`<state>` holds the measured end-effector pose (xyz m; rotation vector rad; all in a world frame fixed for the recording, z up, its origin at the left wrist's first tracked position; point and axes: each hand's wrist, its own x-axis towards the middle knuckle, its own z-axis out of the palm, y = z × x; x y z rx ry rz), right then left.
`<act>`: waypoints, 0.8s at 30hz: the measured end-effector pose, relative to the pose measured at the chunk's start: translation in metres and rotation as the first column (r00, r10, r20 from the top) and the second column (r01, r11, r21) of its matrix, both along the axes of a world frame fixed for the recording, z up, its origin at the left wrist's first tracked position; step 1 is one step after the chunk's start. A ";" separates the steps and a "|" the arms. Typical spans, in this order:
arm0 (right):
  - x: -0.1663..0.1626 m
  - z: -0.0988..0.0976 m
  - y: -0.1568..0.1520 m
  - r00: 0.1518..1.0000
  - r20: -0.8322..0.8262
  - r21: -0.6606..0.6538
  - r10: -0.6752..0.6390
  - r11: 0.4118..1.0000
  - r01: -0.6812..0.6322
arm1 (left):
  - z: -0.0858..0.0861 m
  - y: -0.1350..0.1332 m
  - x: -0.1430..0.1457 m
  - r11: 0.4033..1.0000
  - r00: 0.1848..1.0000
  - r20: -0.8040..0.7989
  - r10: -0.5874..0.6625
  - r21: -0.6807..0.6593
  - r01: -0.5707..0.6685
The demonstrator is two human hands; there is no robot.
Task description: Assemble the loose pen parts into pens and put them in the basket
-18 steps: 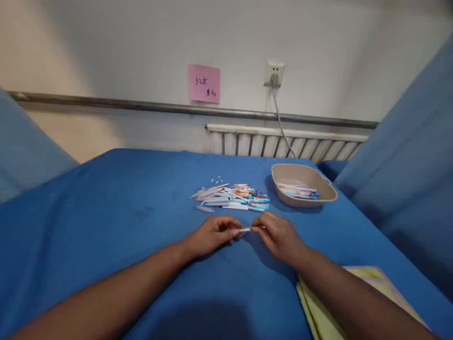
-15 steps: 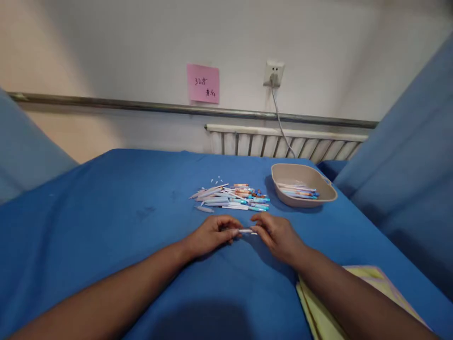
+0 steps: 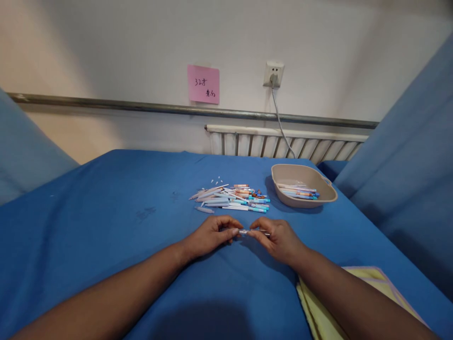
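Above the blue cloth, a slim pen (image 3: 243,232) lies level between my two hands. My left hand (image 3: 215,233) pinches its left end between thumb and fingers. The thumb and fingertips of my right hand (image 3: 278,238) close on the other side, and a dark-edged length of the pen shows past them. My fingers cover much of it. Just beyond the hands lies a loose pile of pen parts (image 3: 219,200): whitish barrels, turquoise-ended pieces and orange printed ones. Several tiny white tips (image 3: 218,180) are scattered behind the pile.
A beige basin (image 3: 332,193) holding several pens stands right of the pile. A folded yellow cloth (image 3: 325,314) lies under my right forearm. Behind the blue-covered table (image 3: 106,208) are a radiator (image 3: 244,141), a metal rail (image 3: 141,106) and a plugged-in cable (image 3: 279,115).
My right fingers have shifted slightly left, closer to my left hand. More of the pen now shows past them on the right. My left hand, the pile and the basin stay put.
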<state>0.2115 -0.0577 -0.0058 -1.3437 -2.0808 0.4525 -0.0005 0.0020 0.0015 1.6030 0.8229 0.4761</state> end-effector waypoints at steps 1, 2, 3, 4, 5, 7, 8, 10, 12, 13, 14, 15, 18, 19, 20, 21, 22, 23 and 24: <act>0.000 0.001 0.000 1.000 -0.022 0.002 -0.007 1.000 0.007 | 0.000 0.000 0.000 1.000 1.000 0.001 -0.002 -0.002 0.002; -0.001 0.002 0.000 0.999 -0.045 0.022 -0.003 1.000 0.004 | -0.001 0.001 0.000 1.000 1.000 0.007 -0.003 -0.005 0.003; -0.001 0.003 0.000 0.998 -0.063 0.053 0.010 0.999 -0.006 | -0.001 0.001 0.000 1.000 1.000 0.017 -0.002 -0.013 0.002; -0.001 0.003 0.000 0.997 -0.068 0.087 0.028 0.996 -0.022 | -0.002 0.002 0.000 1.000 1.000 0.027 0.002 -0.023 -0.002; -0.001 0.004 0.000 0.997 -0.063 0.115 0.047 0.993 -0.039 | -0.002 0.002 0.000 0.999 0.999 0.034 0.007 -0.033 -0.006; 0.000 0.004 0.001 0.996 -0.037 0.150 0.078 0.986 -0.071 | -0.002 0.003 0.000 0.999 0.999 0.037 0.014 -0.044 -0.012; 0.001 0.003 0.002 0.996 -0.026 0.156 0.084 0.985 -0.079 | -0.002 0.003 0.000 0.999 0.999 0.036 0.015 -0.046 -0.014; 0.002 0.001 0.003 0.997 -0.013 0.145 0.073 0.987 -0.070 | -0.002 0.003 0.000 0.999 0.999 0.036 0.015 -0.046 -0.013; 0.002 -0.001 0.004 0.999 -0.005 0.105 0.041 0.994 -0.040 | -0.001 0.001 0.000 0.999 0.999 0.033 0.011 -0.042 -0.010; 0.002 -0.001 0.004 1.000 -0.003 0.075 0.022 0.997 -0.022 | -0.001 0.000 0.001 0.999 1.000 0.030 0.004 -0.036 -0.003; 0.002 -0.002 0.004 1.000 -0.004 0.046 0.003 0.999 -0.003 | 0.000 -0.001 0.001 1.000 1.000 0.027 -0.005 -0.028 0.005; 0.001 -0.002 0.004 1.000 -0.011 0.020 -0.017 1.000 0.017 | 0.000 -0.002 0.001 1.000 1.000 0.025 -0.009 -0.020 0.010; -0.002 0.000 0.003 0.997 -0.059 0.007 -0.050 0.999 0.051 | 0.001 -0.001 0.001 1.000 1.000 0.028 0.013 -0.016 -0.013; -0.002 0.001 0.003 0.997 -0.069 0.028 -0.041 0.999 0.043 | 0.001 0.000 0.001 0.999 0.999 0.028 0.030 -0.022 -0.029; -0.003 0.002 0.003 0.997 -0.069 0.054 -0.019 0.998 0.022 | 0.001 0.001 0.000 0.999 0.999 0.026 0.043 -0.028 -0.042; -0.003 0.003 0.003 0.998 -0.057 0.078 0.009 0.997 -0.005 | 0.001 0.002 0.000 0.998 0.998 0.022 0.050 -0.032 -0.050; -0.003 0.004 0.003 0.999 -0.038 0.095 0.034 0.995 -0.030 | 0.001 0.003 0.000 0.998 0.999 0.016 0.052 -0.031 -0.051; -0.003 0.005 0.004 0.998 -0.017 0.103 0.053 0.993 -0.051 | 0.002 0.004 0.000 0.998 0.999 0.010 0.049 -0.027 -0.048; -0.003 0.005 0.004 0.998 0.002 0.102 0.063 0.993 -0.063 | 0.002 0.004 0.000 0.999 0.999 0.002 0.042 -0.019 -0.042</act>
